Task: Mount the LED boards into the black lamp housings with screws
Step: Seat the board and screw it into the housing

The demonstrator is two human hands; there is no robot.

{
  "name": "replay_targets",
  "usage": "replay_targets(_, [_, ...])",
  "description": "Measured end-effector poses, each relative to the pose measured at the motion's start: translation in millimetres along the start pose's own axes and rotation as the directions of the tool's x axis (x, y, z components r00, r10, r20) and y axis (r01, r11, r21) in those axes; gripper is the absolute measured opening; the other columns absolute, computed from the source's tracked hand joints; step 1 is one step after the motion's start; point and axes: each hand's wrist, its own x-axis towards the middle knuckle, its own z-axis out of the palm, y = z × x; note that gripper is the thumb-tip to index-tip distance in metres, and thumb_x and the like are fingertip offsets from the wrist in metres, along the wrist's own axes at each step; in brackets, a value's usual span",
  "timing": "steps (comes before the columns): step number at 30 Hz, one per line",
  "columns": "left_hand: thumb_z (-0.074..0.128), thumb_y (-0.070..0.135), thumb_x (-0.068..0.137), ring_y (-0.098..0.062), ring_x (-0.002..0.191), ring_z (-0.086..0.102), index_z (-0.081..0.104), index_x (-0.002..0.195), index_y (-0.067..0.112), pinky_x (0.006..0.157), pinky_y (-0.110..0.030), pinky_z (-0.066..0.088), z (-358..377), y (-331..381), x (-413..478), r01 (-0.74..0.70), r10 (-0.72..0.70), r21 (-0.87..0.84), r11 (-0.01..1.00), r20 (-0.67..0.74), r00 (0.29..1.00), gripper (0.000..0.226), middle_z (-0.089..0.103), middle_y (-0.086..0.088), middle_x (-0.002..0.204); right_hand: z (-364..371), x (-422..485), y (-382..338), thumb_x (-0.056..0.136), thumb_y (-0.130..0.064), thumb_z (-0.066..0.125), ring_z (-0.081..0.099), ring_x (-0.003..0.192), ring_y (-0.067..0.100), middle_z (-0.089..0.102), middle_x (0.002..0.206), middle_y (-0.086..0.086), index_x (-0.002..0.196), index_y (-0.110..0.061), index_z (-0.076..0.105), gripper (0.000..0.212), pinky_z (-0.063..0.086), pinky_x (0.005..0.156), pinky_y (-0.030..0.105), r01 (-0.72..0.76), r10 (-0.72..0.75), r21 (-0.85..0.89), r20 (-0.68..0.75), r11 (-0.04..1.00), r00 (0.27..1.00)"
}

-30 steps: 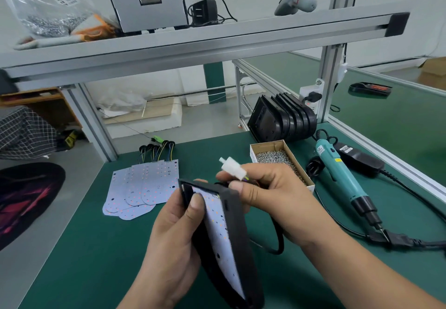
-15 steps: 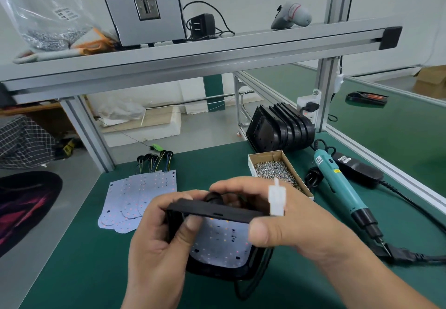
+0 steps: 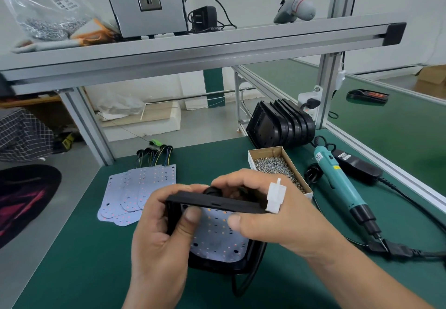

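Tipped flat since earlier, the housing [image 3: 217, 203] (LED board [image 3: 217, 237] inside) is gripped by left hand [image 3: 159, 234] and right hand [image 3: 277, 221], near the screw box [image 3: 265, 150].

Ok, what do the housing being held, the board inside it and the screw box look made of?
Housing: matte black, probably moulded plastic; its rim is dull with no glint. Board: thin flat sheet with a white coating, likely a circuit board; core hidden. Screw box: plain brown cardboard, raw cut edges.
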Motion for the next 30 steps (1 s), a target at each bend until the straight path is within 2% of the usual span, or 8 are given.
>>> replay_targets(7, [0.078,0.035,0.084,-0.029,0.111,0.074,0.073,0.106,0.025,0.094,-0.027,0.057,-4.8,-3.8,2.4,0.174,-0.179,-0.206,0.963,-0.002,0.984,0.025,0.078,-0.013,0.116,-5.9,0.1,4.0,0.076,-0.074,0.077,0.064,0.127,0.039,0.071,0.134,0.014,0.137,-0.008,0.065,0.091,0.051,0.107,0.047,0.012,-0.050,0.271,0.137,0.962,0.989])
replay_targets(10, [0.072,0.020,0.083,-0.032,0.098,0.077,0.077,0.101,0.019,0.083,-0.040,0.064,-4.9,-1.5,5.4,0.342,-0.340,-0.379,0.860,0.075,0.938,0.018,0.078,-0.017,0.109,-1.5,1.3,7.4,0.087,-0.049,0.079,0.065,0.115,0.051,0.071,0.124,0.027,0.134,-0.010,0.069,0.062,0.053,0.102,0.050,0.028,-0.052,0.293,0.074,0.956,0.996])
replay_targets(12, [0.076,0.018,0.081,-0.026,0.077,0.077,0.080,0.096,0.020,0.063,-0.034,0.063,-1.7,5.0,4.5,0.463,-0.444,-0.434,0.773,0.152,0.883,0.015,0.078,-0.015,0.098,0.2,2.3,11.0,0.087,-0.020,0.073,0.071,0.097,0.028,0.076,0.109,0.014,0.129,-0.017,0.074,0.042,0.056,0.087,0.034,0.028,-0.038,0.254,0.033,0.967,0.999])
replay_targets(14, [0.100,0.036,0.060,-0.020,0.065,0.073,0.081,0.095,0.020,0.054,-0.030,0.059,1.8,11.7,2.0,0.551,-0.516,-0.462,0.695,0.212,0.830,0.043,0.077,-0.012,0.091,5.3,2.7,14.2,0.090,-0.003,0.071,0.069,0.092,0.009,0.075,0.098,0.000,0.126,-0.019,0.076,0.039,0.053,0.080,0.022,0.036,-0.038,0.210,0.004,0.977,0.999])
replay_targets(18, [0.109,0.043,0.019,-0.020,0.058,0.064,0.079,0.102,0.012,0.049,-0.030,0.056,7.4,16.6,-0.4,0.627,-0.593,-0.460,0.628,0.239,0.769,0.094,0.071,-0.013,0.081,9.9,6.8,14.1,0.093,0.006,0.074,0.072,0.084,0.014,0.075,0.094,0.016,0.117,-0.006,0.074,0.028,0.056,0.081,0.023,0.095,-0.092,0.169,-0.025,0.981,0.995])
replay_targets(24, [0.108,0.038,0.025,-0.025,0.064,0.062,0.068,0.113,-0.003,0.056,-0.035,0.059,9.5,6.0,-2.0,0.687,-0.638,-0.438,0.579,0.282,0.717,0.105,0.063,-0.018,0.079,8.3,10.1,16.3,0.095,0.009,0.069,0.067,0.068,0.036,0.068,0.079,0.031,0.112,0.001,0.067,0.019,0.059,0.068,0.050,0.045,-0.045,0.217,-0.009,0.975,0.999])
replay_targets(26, [0.105,0.039,0.041,-0.025,0.068,0.063,0.064,0.123,-0.004,0.060,-0.036,0.058,7.1,0.8,-2.6,0.681,-0.617,-0.434,0.590,0.301,0.727,0.101,0.063,-0.019,0.086,6.9,11.6,18.0,0.095,0.009,0.069,0.068,0.066,0.036,0.068,0.078,0.029,0.111,0.001,0.067,0.018,0.059,0.069,0.045,0.030,-0.027,0.174,-0.018,0.984,0.999])
replay_targets(30, [0.089,0.034,0.069,-0.022,0.068,0.060,0.071,0.112,0.004,0.060,-0.034,0.054,-0.7,-9.8,-4.3,0.692,-0.596,-0.503,0.517,0.369,0.713,0.056,0.061,-0.013,0.086,8.8,11.9,19.9,0.094,0.010,0.070,0.073,0.072,0.032,0.074,0.086,0.022,0.115,0.001,0.068,0.023,0.060,0.076,0.042,0.043,-0.039,0.152,-0.034,0.988,0.999])
